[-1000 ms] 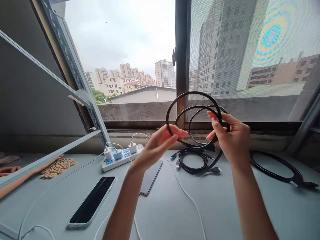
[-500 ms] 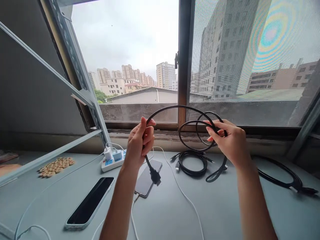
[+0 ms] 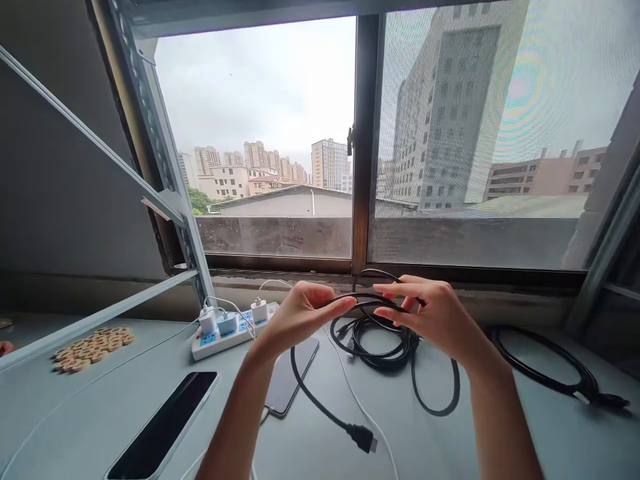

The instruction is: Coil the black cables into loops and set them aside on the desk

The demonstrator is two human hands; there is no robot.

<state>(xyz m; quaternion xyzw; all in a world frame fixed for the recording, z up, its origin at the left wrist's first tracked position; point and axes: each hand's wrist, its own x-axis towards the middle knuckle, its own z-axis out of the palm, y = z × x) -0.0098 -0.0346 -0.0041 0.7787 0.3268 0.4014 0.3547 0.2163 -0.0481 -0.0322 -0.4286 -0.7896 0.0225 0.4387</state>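
A black HDMI cable [image 3: 320,402] is held in loose loops between my hands above the table. My left hand [image 3: 305,312] is closed on it, the strand pinched between thumb and fingers. Its plug end hangs below, to the right of my left forearm, with the metal tip showing. My right hand [image 3: 427,312] pinches the gathered loops from the right, fingers pointing left. Another part of the cable dangles under my right hand in a bend. Behind the loops, a coiled black cable [image 3: 383,363] lies on the table, partly covered by them.
A white power strip [image 3: 227,341] with chargers stands at the back left. One phone [image 3: 163,427] lies at front left, another phone [image 3: 285,400] behind my left forearm. Wooden pieces [image 3: 93,348] lie far left, another black cable [image 3: 545,373] at right. White cords cross the table [image 3: 425,447].
My left hand has moved right, close to my right hand, drawing the cable into flatter loops. The plug end swung right and hangs lower. The view has tilted slightly upward.
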